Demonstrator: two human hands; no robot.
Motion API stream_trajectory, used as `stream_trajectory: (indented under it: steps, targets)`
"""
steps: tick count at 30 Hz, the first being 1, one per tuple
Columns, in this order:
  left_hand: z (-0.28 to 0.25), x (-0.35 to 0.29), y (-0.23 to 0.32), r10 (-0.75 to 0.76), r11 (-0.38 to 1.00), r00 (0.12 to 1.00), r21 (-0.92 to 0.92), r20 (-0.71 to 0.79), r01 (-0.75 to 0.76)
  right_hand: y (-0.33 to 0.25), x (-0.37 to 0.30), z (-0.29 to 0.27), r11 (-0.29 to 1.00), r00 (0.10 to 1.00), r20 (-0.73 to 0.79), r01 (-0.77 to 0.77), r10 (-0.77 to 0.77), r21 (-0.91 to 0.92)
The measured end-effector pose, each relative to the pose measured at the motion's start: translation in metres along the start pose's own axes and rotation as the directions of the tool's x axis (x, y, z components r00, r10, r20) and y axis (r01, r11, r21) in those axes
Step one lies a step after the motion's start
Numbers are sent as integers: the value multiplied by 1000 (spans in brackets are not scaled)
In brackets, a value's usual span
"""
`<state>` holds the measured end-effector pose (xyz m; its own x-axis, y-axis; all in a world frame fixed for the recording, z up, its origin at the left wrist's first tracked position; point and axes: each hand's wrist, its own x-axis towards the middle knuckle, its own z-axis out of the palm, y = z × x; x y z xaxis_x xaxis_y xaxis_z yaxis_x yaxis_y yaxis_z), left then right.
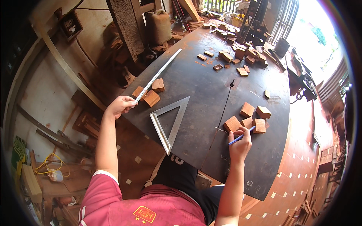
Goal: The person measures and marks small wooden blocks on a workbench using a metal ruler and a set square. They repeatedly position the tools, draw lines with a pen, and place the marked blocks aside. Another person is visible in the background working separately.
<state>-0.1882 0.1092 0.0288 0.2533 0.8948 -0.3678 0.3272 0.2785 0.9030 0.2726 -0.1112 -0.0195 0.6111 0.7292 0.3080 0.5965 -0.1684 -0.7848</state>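
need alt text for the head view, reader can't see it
A person's left hand holds a white measuring strip and their right hand a blue pen, near five wooden blocks on a dark table. A metal triangle lies between the hands; more blocks are scattered farther off.

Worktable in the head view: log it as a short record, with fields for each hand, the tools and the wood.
Left hand: holds a white measuring strip near one end
Right hand: holds a blue pen
Metal triangle: lying on the table, between the hands
Blocks near left hand: three
Blocks near right hand: five, grouped
Far end: many small wood pieces, scattered
Table: dark top, with a seam
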Motion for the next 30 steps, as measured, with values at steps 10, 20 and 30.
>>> stream_trajectory:
  steps: [10,20,30]
  targets:
    - [106,-61,15,146,939,980,-330,138,-94,-3,3,3,948,964,-9,259,-266,-186]
    - [222,-105,4,102,909,954,-416,282,26,7,9,1,975,979,21,202,-201,-93]
    - [229,-115,-2,94,975,982,-214,163,-58,-22,-9,-2,864,726,472,376,-499,335]
